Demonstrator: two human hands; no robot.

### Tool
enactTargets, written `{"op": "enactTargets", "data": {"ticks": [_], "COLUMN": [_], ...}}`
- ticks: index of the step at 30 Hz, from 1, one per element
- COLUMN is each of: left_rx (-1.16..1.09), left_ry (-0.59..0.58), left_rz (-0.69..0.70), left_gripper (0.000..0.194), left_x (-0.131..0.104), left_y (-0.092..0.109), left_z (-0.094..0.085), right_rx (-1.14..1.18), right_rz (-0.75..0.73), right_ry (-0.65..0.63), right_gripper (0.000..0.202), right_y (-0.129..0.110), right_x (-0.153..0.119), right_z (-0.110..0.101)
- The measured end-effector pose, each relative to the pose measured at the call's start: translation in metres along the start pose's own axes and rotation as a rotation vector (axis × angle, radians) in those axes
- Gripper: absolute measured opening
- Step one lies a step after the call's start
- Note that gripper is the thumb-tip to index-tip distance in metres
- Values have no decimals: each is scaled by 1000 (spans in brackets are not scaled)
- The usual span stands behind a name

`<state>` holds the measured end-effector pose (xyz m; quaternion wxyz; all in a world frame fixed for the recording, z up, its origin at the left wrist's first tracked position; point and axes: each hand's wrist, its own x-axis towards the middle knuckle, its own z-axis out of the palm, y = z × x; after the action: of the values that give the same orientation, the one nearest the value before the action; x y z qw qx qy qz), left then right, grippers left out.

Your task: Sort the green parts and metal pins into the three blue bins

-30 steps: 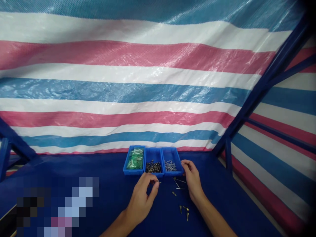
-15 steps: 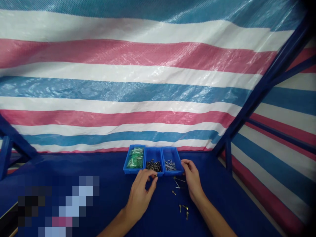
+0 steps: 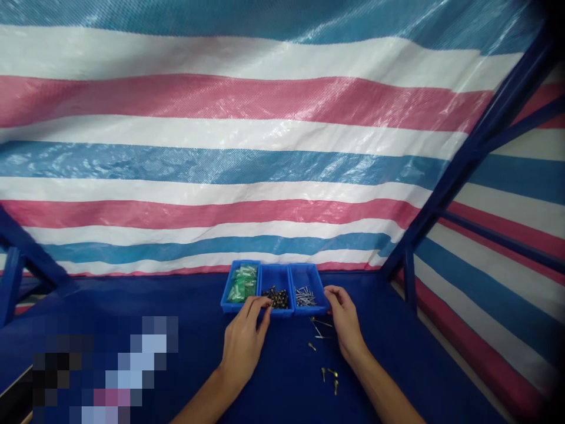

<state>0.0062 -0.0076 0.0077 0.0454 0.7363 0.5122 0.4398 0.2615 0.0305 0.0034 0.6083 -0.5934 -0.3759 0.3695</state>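
Observation:
My left hand (image 3: 242, 338) is at the front left corner of the middle blue bin (image 3: 274, 274), thumb and forefinger pinched. Whatever lies between those fingertips is too small to make out. Small dark, brass-tinted metal pieces (image 3: 278, 297) fill the front of that bin. With fingers curled, my right hand (image 3: 346, 321) grips the right side wall of the right blue bin (image 3: 304, 274), which holds silver nail-like pins (image 3: 305, 296). Between my hands, in front of the bins, lie a few long thin pins (image 3: 321, 337) and several small brass-coloured pieces (image 3: 323, 374).
The left blue bin (image 3: 226, 307) contains small clear-and-green packets (image 3: 243, 282). All three bins stand side by side on the dark blue tabletop (image 3: 176, 300). Behind hangs a striped tarp (image 3: 220, 129); a blue metal frame (image 3: 435, 203) rises at the right. A blurred patch covers the lower left.
My left hand has shifted left and slightly away from me, its fingertips now at the middle bin's front left. The small piece visible in its pinch earlier no longer shows. My right hand stays put.

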Motion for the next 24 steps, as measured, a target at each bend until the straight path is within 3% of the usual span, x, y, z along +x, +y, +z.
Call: {"op": "enactTargets", "data": {"ticks": [24], "left_rx": [18], "left_ry": [-43], "left_rz": [13], "left_gripper": [34], "left_x": [-5], "left_y": [-3], "left_z": [5], "right_rx": [5], "right_rz": [-7], "right_ry": [5], "right_gripper": [34], "right_y": [-1], "right_x": [-1], "right_z": [1]}}
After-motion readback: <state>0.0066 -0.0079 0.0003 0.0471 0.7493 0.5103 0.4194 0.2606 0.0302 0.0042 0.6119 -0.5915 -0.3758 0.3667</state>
